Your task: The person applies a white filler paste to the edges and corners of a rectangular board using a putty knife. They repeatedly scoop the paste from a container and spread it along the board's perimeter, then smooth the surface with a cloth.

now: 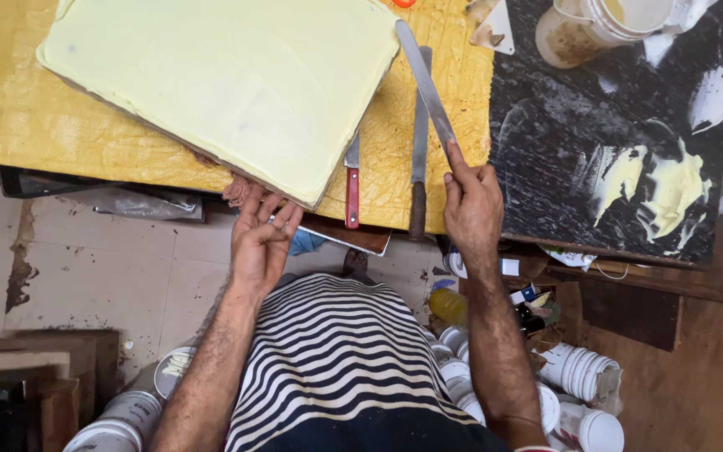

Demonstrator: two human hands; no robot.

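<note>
Cream-covered slab cake (pixel 228 79) is shown on the yellow tabletop (pixel 10 109), its near corner steadied by the left hand (pixel 259 243), fingers spread. Right of the cake, a long spatula (pixel 425 84) is gripped in the right hand (pixel 470 205); the blade is probably best kept flat against the edge.

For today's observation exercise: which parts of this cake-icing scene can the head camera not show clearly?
- Iced slab cake: far edge cut off by the frame's top.
- Left hand: fingertips hidden under the cake's board.
- Long spatula: handle hidden inside the right hand.
- Bucket: top cut off by the frame.
</note>
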